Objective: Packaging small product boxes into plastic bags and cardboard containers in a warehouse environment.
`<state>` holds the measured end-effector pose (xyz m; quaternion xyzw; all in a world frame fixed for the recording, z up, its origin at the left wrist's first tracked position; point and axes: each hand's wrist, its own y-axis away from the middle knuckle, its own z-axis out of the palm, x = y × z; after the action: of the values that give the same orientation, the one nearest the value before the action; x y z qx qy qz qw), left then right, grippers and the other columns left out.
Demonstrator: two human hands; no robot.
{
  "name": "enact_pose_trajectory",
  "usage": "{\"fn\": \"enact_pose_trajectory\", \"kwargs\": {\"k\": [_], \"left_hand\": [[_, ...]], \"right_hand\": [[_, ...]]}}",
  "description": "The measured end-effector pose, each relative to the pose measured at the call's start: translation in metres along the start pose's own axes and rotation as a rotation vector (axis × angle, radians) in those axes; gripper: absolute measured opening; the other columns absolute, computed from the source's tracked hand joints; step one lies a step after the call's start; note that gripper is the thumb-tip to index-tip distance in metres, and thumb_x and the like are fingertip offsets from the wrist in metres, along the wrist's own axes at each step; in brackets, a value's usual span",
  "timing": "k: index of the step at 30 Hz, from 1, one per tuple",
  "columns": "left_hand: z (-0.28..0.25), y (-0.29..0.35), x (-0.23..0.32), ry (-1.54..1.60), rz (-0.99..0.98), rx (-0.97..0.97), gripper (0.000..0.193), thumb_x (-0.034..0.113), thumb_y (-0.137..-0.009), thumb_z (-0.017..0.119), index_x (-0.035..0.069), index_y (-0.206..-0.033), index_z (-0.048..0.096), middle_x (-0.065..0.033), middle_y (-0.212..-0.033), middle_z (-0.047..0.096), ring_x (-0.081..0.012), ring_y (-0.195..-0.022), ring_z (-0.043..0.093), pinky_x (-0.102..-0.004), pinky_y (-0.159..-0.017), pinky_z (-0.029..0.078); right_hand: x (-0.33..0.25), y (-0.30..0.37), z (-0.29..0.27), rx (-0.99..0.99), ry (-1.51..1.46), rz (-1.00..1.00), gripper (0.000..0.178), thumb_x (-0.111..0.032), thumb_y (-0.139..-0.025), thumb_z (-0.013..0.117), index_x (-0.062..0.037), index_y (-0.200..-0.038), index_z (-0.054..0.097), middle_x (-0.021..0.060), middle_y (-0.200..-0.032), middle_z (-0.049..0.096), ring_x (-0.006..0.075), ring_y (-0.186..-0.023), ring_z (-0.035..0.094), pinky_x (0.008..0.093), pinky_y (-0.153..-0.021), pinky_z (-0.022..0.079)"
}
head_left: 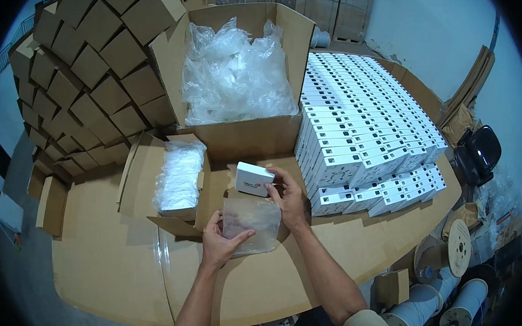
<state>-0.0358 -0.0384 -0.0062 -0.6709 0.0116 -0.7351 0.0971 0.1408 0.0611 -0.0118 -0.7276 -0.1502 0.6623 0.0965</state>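
Observation:
My left hand [220, 240] grips a clear plastic bag [251, 227] by its left side, thumb on top. Just above the bag's upper edge, my right hand [287, 199] pinches a small white box [254, 179] at its right end. The white box is apart from the bag or barely over its edge; I cannot tell which. Left of my hands stands an open cardboard carton [142, 182] holding a row of bagged white items [179, 176].
A large open carton [238, 139] full of clear plastic bags [236, 78] stands behind. Many white boxes [364, 133] are stacked at the right. Brown cartons [94, 63] pile up at the left. Cable spools [460, 250] and a black chair [478, 153] stand beyond the cardboard-covered table [111, 261].

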Motion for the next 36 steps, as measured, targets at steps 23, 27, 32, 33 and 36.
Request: {"fn": "enact_pose_trajectory", "kwargs": {"k": [23, 27, 32, 33, 36], "left_hand": [[0.015, -0.029, -0.003, -0.190, -0.028, 0.107, 0.038, 0.004, -0.080, 0.083, -0.002, -0.109, 0.059, -0.0096, -0.102, 0.070, -0.0132, -0.093, 0.066, -0.0273, -0.083, 0.053], [0.014, -0.028, -0.006, -0.134, -0.001, 0.109, 0.039, 0.010, -0.080, 0.085, -0.002, -0.108, 0.060, -0.0090, -0.097, 0.071, -0.0129, -0.088, 0.067, -0.0282, -0.080, 0.053], [0.017, -0.027, -0.003, -0.190, 0.010, 0.149, 0.037, 0.014, -0.083, 0.084, -0.001, -0.106, 0.060, -0.0078, -0.094, 0.070, -0.0126, -0.085, 0.066, -0.0280, -0.077, 0.053], [0.016, -0.028, -0.004, -0.189, 0.009, 0.148, 0.037, 0.014, -0.083, 0.084, -0.001, -0.106, 0.060, -0.0078, -0.094, 0.070, -0.0126, -0.085, 0.066, -0.0280, -0.077, 0.053], [0.013, -0.028, -0.008, -0.269, -0.015, 0.162, 0.036, 0.016, -0.083, 0.084, -0.001, -0.104, 0.060, -0.0070, -0.091, 0.069, -0.0120, -0.081, 0.064, -0.0279, -0.075, 0.051]], "right_hand": [[0.005, -0.004, -0.005, 0.195, -0.430, 0.101, 0.025, -0.003, -0.096, 0.066, -0.0060, -0.112, 0.046, 0.0035, -0.100, 0.057, 0.0079, -0.089, 0.058, 0.0225, -0.077, 0.050], [-0.003, -0.006, 0.000, 0.273, -0.654, 0.113, 0.022, -0.003, -0.097, 0.064, -0.0072, -0.109, 0.046, 0.0045, -0.100, 0.059, 0.0101, -0.088, 0.061, 0.0250, -0.080, 0.053], [-0.001, -0.005, 0.000, 0.263, -0.790, 0.114, 0.020, -0.004, -0.098, 0.063, -0.0099, -0.108, 0.047, 0.0034, -0.099, 0.060, 0.0134, -0.089, 0.063, 0.0306, -0.082, 0.055], [-0.001, -0.005, 0.000, 0.264, -0.789, 0.114, 0.020, -0.004, -0.098, 0.063, -0.0099, -0.108, 0.047, 0.0034, -0.099, 0.060, 0.0134, -0.089, 0.063, 0.0306, -0.082, 0.055], [-0.001, -0.005, 0.001, 0.285, -0.856, 0.169, 0.020, -0.004, -0.098, 0.063, -0.0098, -0.108, 0.047, 0.0025, -0.095, 0.060, 0.0132, -0.088, 0.063, 0.0306, -0.080, 0.054]]}}
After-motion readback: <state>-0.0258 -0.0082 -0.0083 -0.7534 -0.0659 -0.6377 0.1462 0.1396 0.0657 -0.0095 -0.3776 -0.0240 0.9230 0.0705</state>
